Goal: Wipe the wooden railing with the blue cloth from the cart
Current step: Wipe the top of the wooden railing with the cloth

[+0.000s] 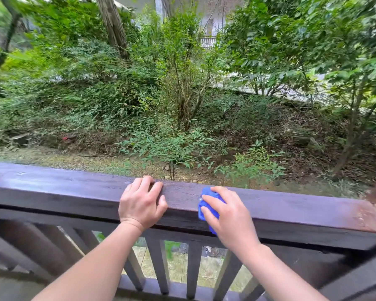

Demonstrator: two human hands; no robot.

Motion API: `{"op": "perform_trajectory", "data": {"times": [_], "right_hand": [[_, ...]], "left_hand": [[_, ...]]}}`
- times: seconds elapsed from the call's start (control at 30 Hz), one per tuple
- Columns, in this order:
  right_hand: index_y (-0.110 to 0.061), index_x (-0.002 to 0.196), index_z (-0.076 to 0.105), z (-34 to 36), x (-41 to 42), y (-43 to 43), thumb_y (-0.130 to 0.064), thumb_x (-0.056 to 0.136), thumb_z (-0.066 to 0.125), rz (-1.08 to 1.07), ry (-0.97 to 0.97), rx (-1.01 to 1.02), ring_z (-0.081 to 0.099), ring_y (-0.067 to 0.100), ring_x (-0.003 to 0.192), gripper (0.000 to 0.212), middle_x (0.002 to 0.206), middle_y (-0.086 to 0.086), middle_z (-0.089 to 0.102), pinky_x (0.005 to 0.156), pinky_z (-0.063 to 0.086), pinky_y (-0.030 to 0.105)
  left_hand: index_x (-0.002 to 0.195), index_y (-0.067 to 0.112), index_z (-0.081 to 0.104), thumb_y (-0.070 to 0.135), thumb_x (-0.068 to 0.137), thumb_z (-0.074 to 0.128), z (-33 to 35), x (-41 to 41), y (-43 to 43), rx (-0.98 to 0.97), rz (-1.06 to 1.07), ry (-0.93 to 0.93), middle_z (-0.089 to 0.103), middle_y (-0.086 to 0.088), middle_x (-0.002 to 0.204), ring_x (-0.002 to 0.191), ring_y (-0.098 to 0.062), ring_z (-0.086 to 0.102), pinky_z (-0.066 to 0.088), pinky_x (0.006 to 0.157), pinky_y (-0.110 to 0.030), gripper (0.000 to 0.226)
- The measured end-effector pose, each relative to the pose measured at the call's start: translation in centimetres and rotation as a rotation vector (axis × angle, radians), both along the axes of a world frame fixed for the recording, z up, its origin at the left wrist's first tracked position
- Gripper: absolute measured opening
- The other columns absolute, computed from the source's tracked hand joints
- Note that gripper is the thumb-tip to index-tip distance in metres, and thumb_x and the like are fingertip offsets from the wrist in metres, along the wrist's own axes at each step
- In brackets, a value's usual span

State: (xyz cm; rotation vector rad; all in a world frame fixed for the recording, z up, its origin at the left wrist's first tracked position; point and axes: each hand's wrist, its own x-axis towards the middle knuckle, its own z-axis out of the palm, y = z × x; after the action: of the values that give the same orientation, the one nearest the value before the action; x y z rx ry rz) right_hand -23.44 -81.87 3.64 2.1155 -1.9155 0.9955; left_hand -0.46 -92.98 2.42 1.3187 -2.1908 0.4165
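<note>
The dark wooden railing point(70, 192) runs across the lower half of the view, left to right. My right hand point(228, 216) presses a bunched blue cloth point(205, 206) onto the rail's top and front face, right of centre. Most of the cloth is hidden under my fingers. My left hand point(142, 202) rests flat on the rail's top just left of the cloth, fingers curled over the far edge, holding nothing else. The two hands are about a hand's width apart.
Dark vertical balusters point(159, 266) stand under the rail. Beyond it lie a gravel strip, shrubs point(178, 101) and trees on a slope. The rail's right end point(365, 216) looks worn and reddish. No cart is in view.
</note>
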Motion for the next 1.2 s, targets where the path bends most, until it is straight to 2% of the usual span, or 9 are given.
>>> {"op": "perform_trajectory", "data": {"times": [0.07,0.2,0.37,0.47,0.6,0.8,0.97,1.07,1.2], "right_hand": [[-0.024,0.109,0.067,0.0,-1.3,-0.2,-0.036,0.086,0.059,0.051,0.08,-0.013,0.057,0.028,0.101,0.026,0.12,0.005,0.061,0.085,0.05,0.035],[-0.017,0.099,0.072,2.1,-3.5,-3.6,-0.023,0.084,0.064,-0.253,-0.052,0.067,0.055,0.035,0.093,0.018,0.108,0.009,0.061,0.08,0.048,0.038],[-0.022,0.088,0.068,1.4,0.7,-2.9,-0.037,0.08,0.058,0.096,0.21,-0.001,0.053,0.029,0.077,0.02,0.092,0.006,0.061,0.066,0.048,0.036],[-0.018,0.084,0.068,4.9,-1.6,-5.7,-0.038,0.081,0.059,-0.065,0.175,-0.017,0.054,0.032,0.074,0.022,0.082,0.008,0.057,0.061,0.048,0.037],[-0.016,0.1,0.067,7.0,-3.7,-7.2,-0.032,0.085,0.062,-0.24,0.042,-0.255,0.05,0.032,0.082,0.022,0.1,0.012,0.058,0.072,0.045,0.04],[-0.021,0.117,0.063,0.1,-1.2,-1.0,-0.046,0.093,0.052,0.021,0.184,-0.087,0.05,0.034,0.111,0.037,0.123,0.011,0.056,0.092,0.043,0.046],[-0.025,0.108,0.069,1.7,-0.7,-2.4,-0.04,0.092,0.055,0.14,0.154,-0.004,0.056,0.031,0.102,0.027,0.118,0.005,0.061,0.088,0.048,0.041],[-0.03,0.114,0.068,2.7,0.0,-4.4,-0.038,0.088,0.058,0.013,0.08,0.098,0.055,0.028,0.106,0.029,0.124,0.002,0.06,0.093,0.046,0.036],[-0.031,0.104,0.071,1.0,2.2,-3.0,-0.041,0.084,0.058,0.159,0.132,0.016,0.058,0.023,0.098,0.025,0.116,0.001,0.064,0.086,0.05,0.031]], "left_hand": [[0.097,0.019,0.069,0.039,0.082,0.048,0.1,0.0,0.0,0.001,-0.001,0.001,0.063,-0.006,0.096,0.086,-0.032,0.057,0.047,0.071,-0.041,0.033],[0.098,0.018,0.069,0.039,0.082,0.047,0.2,-0.1,0.1,0.005,0.001,-0.006,0.063,-0.007,0.096,0.086,-0.032,0.057,0.048,0.07,-0.042,0.034],[0.099,0.018,0.07,0.039,0.082,0.048,0.1,0.0,0.0,0.005,0.0,-0.007,0.064,-0.007,0.097,0.086,-0.033,0.057,0.048,0.07,-0.042,0.035],[0.099,0.019,0.069,0.04,0.082,0.048,-0.1,0.0,0.0,-0.003,-0.001,-0.006,0.063,-0.007,0.098,0.086,-0.032,0.057,0.048,0.07,-0.041,0.035],[0.098,0.018,0.07,0.038,0.082,0.049,-0.6,0.0,-0.1,-0.005,-0.013,0.009,0.064,-0.008,0.096,0.084,-0.033,0.059,0.051,0.069,-0.043,0.034],[0.098,0.019,0.07,0.038,0.082,0.05,-0.5,0.1,-0.5,-0.037,-0.021,0.022,0.064,-0.007,0.096,0.084,-0.033,0.059,0.05,0.068,-0.042,0.032],[0.096,0.02,0.069,0.038,0.082,0.05,-0.4,0.0,-0.3,-0.045,-0.009,0.008,0.064,-0.006,0.095,0.084,-0.032,0.058,0.049,0.068,-0.041,0.03],[0.097,0.019,0.069,0.038,0.082,0.05,-0.2,-0.1,-0.2,-0.022,-0.002,-0.003,0.064,-0.006,0.095,0.084,-0.033,0.058,0.049,0.068,-0.042,0.03],[0.098,0.019,0.069,0.038,0.082,0.051,-0.4,0.0,-0.3,-0.017,-0.002,-0.005,0.064,-0.007,0.096,0.085,-0.034,0.058,0.049,0.07,-0.044,0.031]]}}
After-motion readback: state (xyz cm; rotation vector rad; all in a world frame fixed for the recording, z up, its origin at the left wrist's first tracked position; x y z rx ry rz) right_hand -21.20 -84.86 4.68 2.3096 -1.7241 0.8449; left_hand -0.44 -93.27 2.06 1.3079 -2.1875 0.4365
